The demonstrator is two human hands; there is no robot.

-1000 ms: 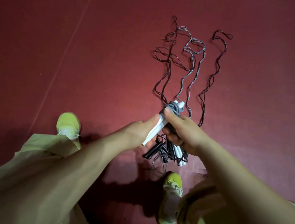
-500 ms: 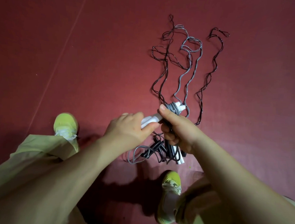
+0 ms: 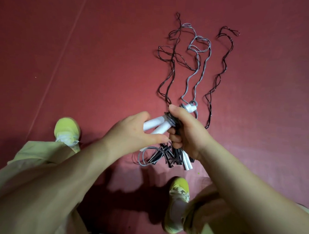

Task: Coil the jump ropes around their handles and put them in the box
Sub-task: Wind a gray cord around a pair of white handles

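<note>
Both hands (left (image 3: 131,131), right (image 3: 186,130)) around white handles (image 3: 157,125)

Left hand (image 3: 131,131) holds 2 white handles (image 3: 157,125); right hand (image 3: 186,130) grips rope bundle (image 3: 174,121); loose ropes (image 3: 196,65) on red floor (image 3: 99,61).

- Your floor (image 3: 99,61) is dark red.
- Your handles (image 3: 156,125) are white, their rope (image 3: 199,65) grey.
- The other ropes (image 3: 221,75) are black.
- Your shoes (image 3: 66,130) are yellow-green.
</note>
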